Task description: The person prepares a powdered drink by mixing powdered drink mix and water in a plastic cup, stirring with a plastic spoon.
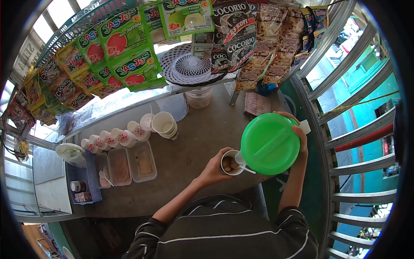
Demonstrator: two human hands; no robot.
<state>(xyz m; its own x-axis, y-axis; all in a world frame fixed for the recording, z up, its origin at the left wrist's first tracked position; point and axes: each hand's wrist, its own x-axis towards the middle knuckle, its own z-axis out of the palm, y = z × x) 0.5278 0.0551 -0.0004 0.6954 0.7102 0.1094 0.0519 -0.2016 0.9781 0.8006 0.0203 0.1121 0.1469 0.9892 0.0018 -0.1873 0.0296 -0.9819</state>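
My left hand (214, 169) is wrapped round a white paper cup (233, 173) with brown contents in it. A white spoon handle (248, 169) sticks out over the cup's right rim. In my right hand (302, 137) is a pitcher with a bright green lid (271, 143), gripped on its right side. The pitcher's pale spout (239, 159) overlaps the cup's rim in this view. The pitcher's body is mostly hidden under the lid, and its handle is covered by my fingers.
Along the counter (189, 151) stand stacked paper cups (165, 124), a row of printed cups (126, 138), powder containers (142, 160) and a purple basket (91, 181). Drink sachets (129, 47) hang above, near woven plates (189, 64). A checked cloth (257, 103) lies behind the pitcher; metal bars (358, 166) line the right.
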